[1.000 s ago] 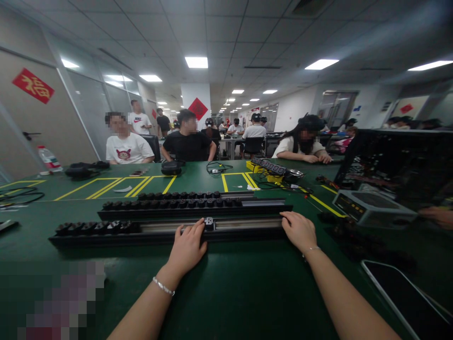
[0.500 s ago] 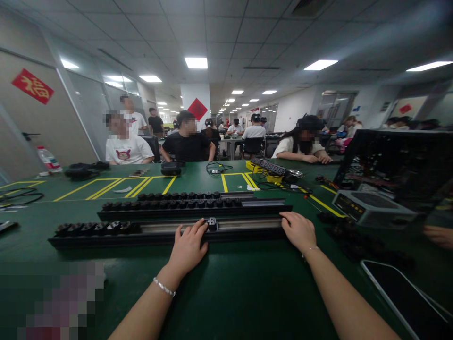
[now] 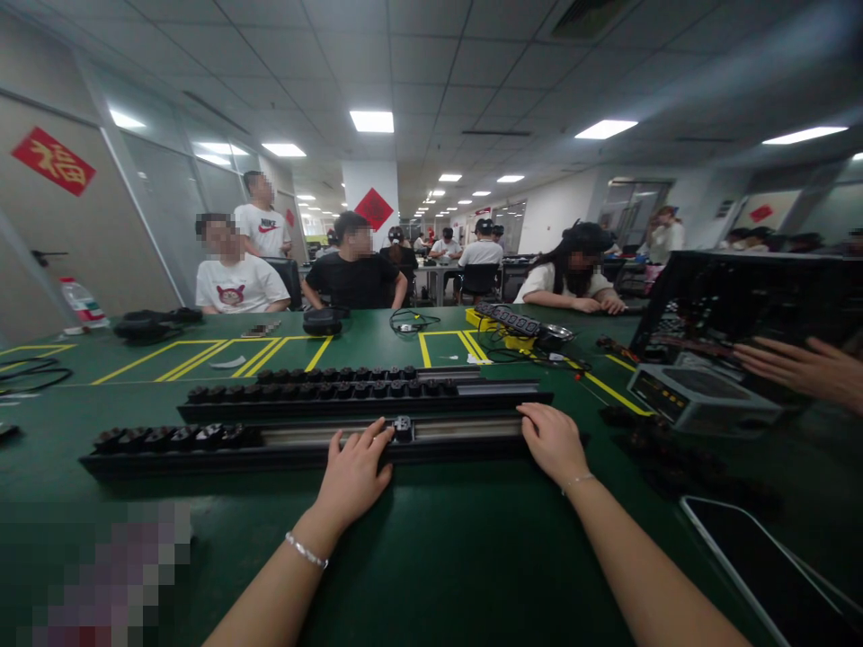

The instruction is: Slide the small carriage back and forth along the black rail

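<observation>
A small black socket piece (image 3: 403, 428) is sitting in the groove of the nearest long black rail (image 3: 297, 447), which is lying across the green table (image 3: 438, 557) right in front of me. My left hand (image 3: 354, 474) is lying flat and unclenched, its fingertips touching that piece without gripping it. My right hand (image 3: 551, 440) is resting palm down, released, on the rail's right end. More black pieces (image 3: 175, 438) are crowding the rail's left end. A second, fuller rail (image 3: 364, 395) is lying just behind. To my right, another person's hand (image 3: 802, 368) is hovering over a grey box (image 3: 701, 395).
</observation>
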Demonstrator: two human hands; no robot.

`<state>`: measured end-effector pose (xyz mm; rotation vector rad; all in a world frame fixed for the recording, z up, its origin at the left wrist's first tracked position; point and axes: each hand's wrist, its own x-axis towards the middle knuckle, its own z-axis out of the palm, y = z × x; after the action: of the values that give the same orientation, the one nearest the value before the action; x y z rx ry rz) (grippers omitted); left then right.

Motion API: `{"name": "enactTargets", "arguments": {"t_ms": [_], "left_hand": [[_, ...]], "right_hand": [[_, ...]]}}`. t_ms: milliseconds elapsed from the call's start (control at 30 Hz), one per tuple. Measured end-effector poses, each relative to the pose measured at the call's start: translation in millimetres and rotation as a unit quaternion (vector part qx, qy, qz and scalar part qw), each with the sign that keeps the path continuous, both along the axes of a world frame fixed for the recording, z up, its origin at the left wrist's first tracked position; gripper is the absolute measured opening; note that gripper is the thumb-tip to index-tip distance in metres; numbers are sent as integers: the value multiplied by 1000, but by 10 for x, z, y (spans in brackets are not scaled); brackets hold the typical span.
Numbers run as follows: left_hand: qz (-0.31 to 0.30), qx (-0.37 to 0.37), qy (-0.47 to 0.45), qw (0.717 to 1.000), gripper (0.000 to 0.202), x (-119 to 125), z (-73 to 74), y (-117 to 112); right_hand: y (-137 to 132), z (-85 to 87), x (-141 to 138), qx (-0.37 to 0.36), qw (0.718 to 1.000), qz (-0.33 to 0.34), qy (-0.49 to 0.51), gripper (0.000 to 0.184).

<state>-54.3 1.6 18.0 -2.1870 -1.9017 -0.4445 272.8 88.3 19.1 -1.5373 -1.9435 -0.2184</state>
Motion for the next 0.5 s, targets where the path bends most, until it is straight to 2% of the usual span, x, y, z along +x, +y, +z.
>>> {"name": "enactTargets", "arguments": {"t_ms": [100, 267, 367, 500], "left_hand": [[1, 0, 3, 1000, 48, 4, 5, 0], [8, -2, 11, 1000, 50, 15, 12, -2], [11, 1, 10, 1000, 50, 28, 16, -2], [14, 5, 10, 1000, 51, 46, 15, -3]], "right_hand": [[-122, 1, -293, 6, 996, 85, -25, 34], [-411, -29, -868, -51, 975, 204, -67, 38], [-521, -23, -1105, -69, 973, 212, -60, 42], [-565, 8, -1259, -85, 971, 217, -52, 43]]}}
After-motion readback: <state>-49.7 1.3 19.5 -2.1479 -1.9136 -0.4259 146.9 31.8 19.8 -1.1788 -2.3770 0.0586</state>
